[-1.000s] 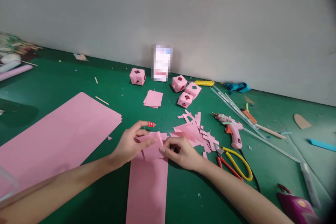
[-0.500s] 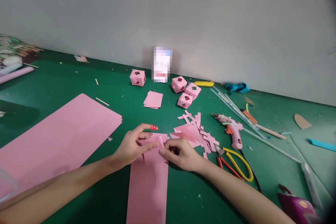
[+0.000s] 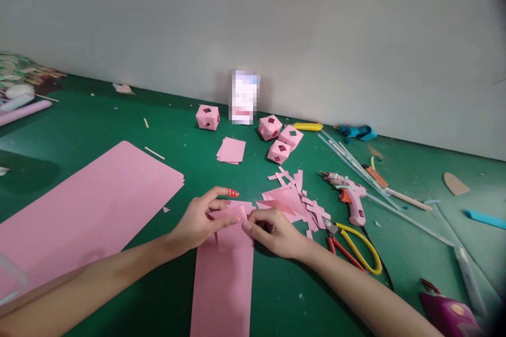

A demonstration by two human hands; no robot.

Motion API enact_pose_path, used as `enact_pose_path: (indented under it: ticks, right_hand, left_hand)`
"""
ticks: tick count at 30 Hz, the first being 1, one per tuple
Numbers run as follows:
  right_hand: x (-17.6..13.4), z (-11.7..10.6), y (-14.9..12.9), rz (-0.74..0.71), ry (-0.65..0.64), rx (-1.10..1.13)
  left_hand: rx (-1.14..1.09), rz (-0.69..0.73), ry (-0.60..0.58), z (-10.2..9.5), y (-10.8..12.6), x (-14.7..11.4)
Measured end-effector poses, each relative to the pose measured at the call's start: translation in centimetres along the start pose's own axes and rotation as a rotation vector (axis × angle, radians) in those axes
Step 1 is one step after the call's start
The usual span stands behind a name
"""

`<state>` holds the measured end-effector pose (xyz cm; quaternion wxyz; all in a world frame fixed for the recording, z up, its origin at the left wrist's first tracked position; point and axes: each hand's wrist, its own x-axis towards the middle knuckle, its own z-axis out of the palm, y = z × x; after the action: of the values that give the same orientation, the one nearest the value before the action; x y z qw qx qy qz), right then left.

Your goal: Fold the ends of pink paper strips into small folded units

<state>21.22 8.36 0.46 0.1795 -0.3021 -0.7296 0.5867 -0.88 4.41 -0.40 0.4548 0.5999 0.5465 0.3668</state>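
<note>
Between my two hands is a small folded piece of pink paper (image 3: 231,213). My left hand (image 3: 200,221) pinches its left side with the thumb on top; the index finger, wrapped in a red band, points away from it. At the right edge, the thumb and bent fingers of my right hand (image 3: 271,229) close on the same piece. Beneath lies a long pink paper strip (image 3: 223,289), reaching toward me. Pink paper scraps (image 3: 292,202) are heaped just beyond my right hand.
Large pink sheets (image 3: 98,205) lie left. Behind stand pink paper polyhedra (image 3: 207,117), a small stack of paper squares (image 3: 232,150) and a blurred lit screen (image 3: 243,97) against the wall. To the right are a pink glue gun (image 3: 351,197), yellow-and-red-handled cutters (image 3: 358,247) and a purple object (image 3: 448,310).
Almost nothing differs. Both hands keep their hold on the folded paper, with only a very slight shift of the right thumb and the view.
</note>
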Motion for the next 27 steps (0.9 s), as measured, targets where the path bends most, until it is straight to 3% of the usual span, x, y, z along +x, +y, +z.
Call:
enact_pose_path:
  ticks: [27]
  right_hand:
    - [0.04,0.25,0.22,-0.028,0.044,-0.069]
  left_hand:
    - [0.052,-0.022,-0.088,-0.12,0.46,0.05]
